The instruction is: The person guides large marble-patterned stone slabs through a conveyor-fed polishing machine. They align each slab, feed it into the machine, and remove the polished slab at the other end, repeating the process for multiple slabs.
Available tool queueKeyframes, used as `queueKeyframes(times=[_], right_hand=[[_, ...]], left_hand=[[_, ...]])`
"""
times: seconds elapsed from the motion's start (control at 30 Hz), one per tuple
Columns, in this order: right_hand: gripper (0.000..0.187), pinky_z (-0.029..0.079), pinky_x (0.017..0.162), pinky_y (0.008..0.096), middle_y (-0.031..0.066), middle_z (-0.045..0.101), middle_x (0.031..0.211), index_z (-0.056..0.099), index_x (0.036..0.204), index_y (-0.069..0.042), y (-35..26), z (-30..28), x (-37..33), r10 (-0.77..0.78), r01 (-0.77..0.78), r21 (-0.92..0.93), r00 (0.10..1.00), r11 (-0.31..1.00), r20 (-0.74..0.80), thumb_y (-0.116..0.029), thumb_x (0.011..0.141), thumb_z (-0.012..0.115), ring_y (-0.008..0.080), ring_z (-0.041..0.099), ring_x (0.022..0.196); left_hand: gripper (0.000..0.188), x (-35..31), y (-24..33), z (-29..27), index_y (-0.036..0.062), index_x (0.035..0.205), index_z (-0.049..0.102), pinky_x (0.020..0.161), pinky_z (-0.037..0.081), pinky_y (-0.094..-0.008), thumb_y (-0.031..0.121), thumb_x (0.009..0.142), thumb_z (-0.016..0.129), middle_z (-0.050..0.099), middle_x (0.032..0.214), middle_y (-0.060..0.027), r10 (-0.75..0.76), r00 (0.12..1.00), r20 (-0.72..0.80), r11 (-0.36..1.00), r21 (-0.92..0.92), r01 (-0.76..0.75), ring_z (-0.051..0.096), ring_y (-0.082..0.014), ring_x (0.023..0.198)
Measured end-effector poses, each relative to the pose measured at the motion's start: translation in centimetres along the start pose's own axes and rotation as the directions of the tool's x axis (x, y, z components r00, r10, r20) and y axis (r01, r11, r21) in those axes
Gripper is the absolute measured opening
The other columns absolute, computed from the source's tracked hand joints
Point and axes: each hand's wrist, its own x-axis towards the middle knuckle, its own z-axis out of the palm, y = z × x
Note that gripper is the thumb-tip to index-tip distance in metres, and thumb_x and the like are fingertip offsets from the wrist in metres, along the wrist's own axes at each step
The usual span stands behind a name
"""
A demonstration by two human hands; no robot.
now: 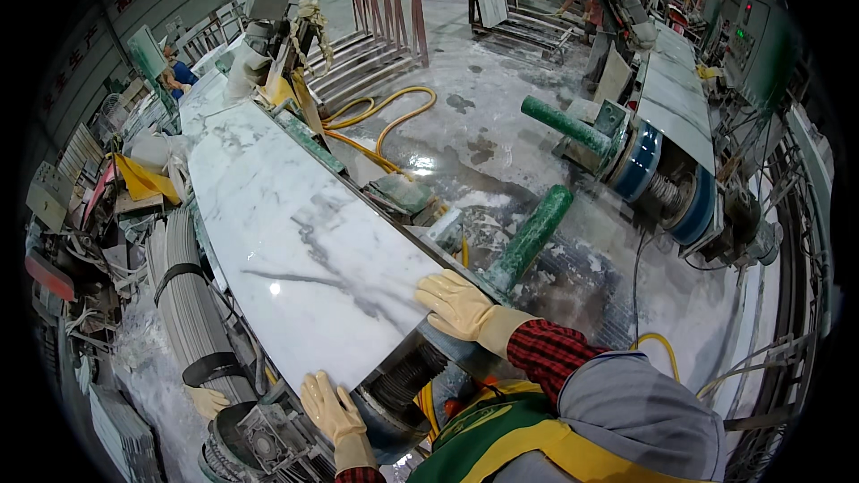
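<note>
A long, polished white marble slab [295,259] with grey veins runs away from me on a machine bed. Cream rubber gloves cover both my hands. My right hand [458,306] lies on the slab's near right corner, its fingers stretched out over the surface. At the near left corner is my left hand [335,416], fingers extended and apart, fingertips by the slab's edge. Whether my fingers press under the edge is hidden. Below the near end, between my hands, sits a dark ribbed roller [407,377] with a blue wheel [391,430].
A green cylinder [535,234] juts out to my right. Yellow hoses [398,116] snake across the wet floor. A similar machine [658,174] stands farther right, with a person [586,2] beyond. A grey cable bundle [192,304] and a loose glove [208,401] lie left.
</note>
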Motion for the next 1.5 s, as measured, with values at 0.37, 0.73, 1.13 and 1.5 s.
queueKeyframes(times=[0.37,0.73,1.13,1.5], right_hand=[[0.057,0.034,0.128,0.054,0.0198,0.059,0.152,0.06,0.147,-0.003,-0.7,-1.1,-0.3,-0.007,0.007,0.013,1.0,1.0,-0.004,-0.03,0.098,0.072,0.0388,0.053,0.145],[0.056,0.037,0.125,0.0526,0.0196,0.06,0.149,0.062,0.144,-0.003,-0.9,-1.1,-1.0,-0.04,0.039,-0.015,0.998,0.999,-0.05,-0.029,0.096,0.073,0.038,0.054,0.143],[0.058,0.039,0.121,0.0541,0.02,0.061,0.146,0.062,0.142,-0.002,-0.9,-1.5,-1.6,-0.052,0.053,0.008,0.995,0.999,-0.083,-0.027,0.091,0.075,0.0388,0.057,0.137],[0.059,0.038,0.125,0.0561,0.0215,0.061,0.15,0.062,0.144,-0.002,-1.0,0.0,-2.7,-0.035,0.036,0.017,0.996,0.999,-0.083,-0.028,0.092,0.075,0.0407,0.055,0.142]], left_hand=[[0.054,-0.6,0.1,-0.2,0.0039,0.156,0.056,0.133,0.028,-0.0571,0.014,0.105,0.07,0.05,0.167,-0.0264,0.015,1.0,0.004,0.999,0.036,-0.015,0.043,-0.0483,0.155],[0.056,-1.7,0.0,0.6,0.0024,0.154,0.058,0.133,0.031,-0.0561,0.009,0.101,0.074,0.054,0.164,-0.0257,0.035,0.998,-0.061,0.999,0.014,-0.035,0.046,-0.0488,0.153],[0.06,-2.7,-0.2,0.9,0.0055,0.157,0.055,0.133,0.032,-0.0522,0.009,0.101,0.077,0.05,0.169,-0.0231,0.026,0.999,-0.044,0.999,0.048,-0.024,0.045,-0.0434,0.156],[0.053,-4.3,-1.8,1.8,0.0027,0.159,0.054,0.132,0.034,-0.0536,0.009,0.108,0.065,0.049,0.168,-0.0238,0.025,0.993,-0.112,0.985,-0.165,-0.043,0.043,-0.0449,0.156]])
